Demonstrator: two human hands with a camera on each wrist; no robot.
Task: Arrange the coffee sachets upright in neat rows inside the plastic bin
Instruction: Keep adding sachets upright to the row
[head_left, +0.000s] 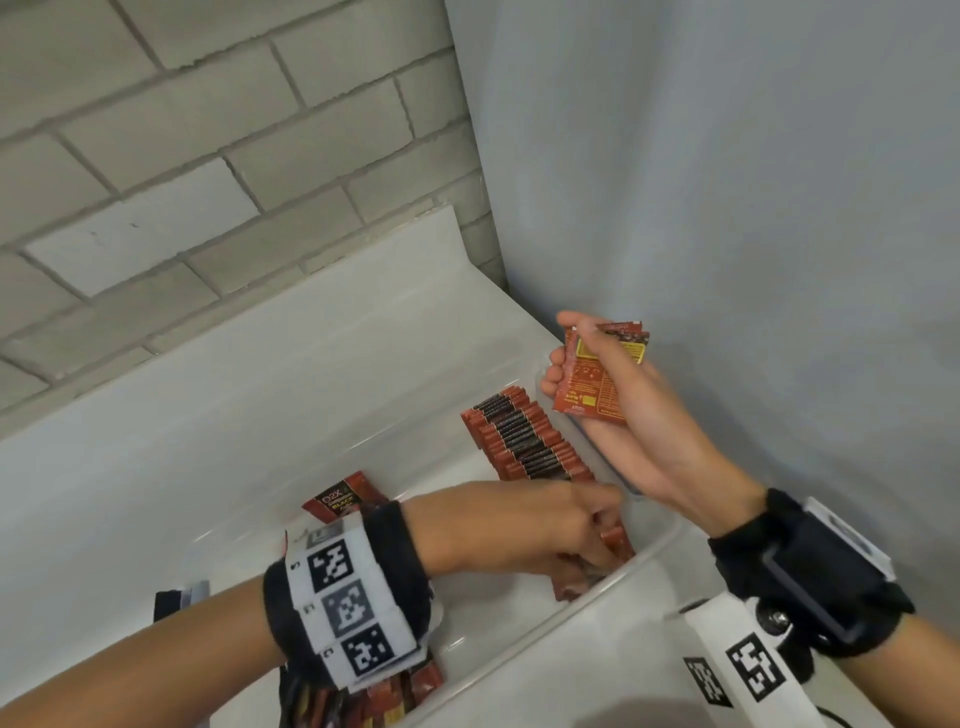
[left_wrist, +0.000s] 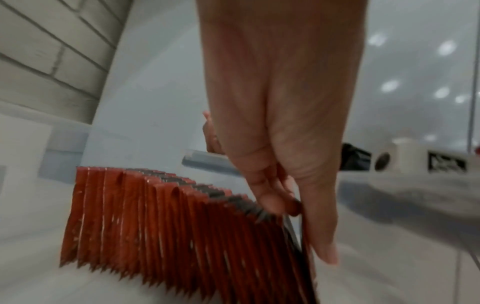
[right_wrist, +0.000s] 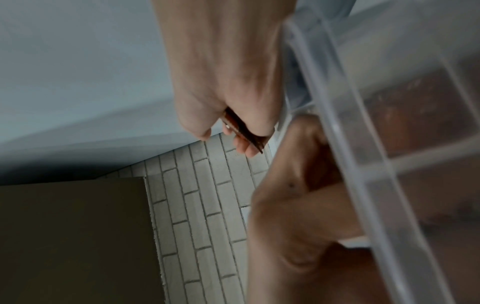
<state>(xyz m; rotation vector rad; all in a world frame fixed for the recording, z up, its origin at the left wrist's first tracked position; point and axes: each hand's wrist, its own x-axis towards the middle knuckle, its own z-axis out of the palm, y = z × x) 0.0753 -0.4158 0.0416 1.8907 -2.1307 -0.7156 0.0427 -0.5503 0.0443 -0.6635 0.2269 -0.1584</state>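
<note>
Sachets (head_left: 587, 384) in right hand (head_left: 631, 431), row (head_left: 524, 441) in bin (right_wrist: 345, 144)

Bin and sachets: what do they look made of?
The bin looks like clear, glossy rigid plastic: red contents show through its wall, and the rim is moulded with ribs. The sachets look like thin printed film, possibly foil laminate: glossy red faces, zigzag-cut edges, glints along the creases. The exact laminate cannot be told.

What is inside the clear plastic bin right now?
One row of red coffee sachets stands upright; the left hand grips and covers its near end. A loose red sachet lies flat. Nearer, more sachets are partly hidden under the wrist.
</note>
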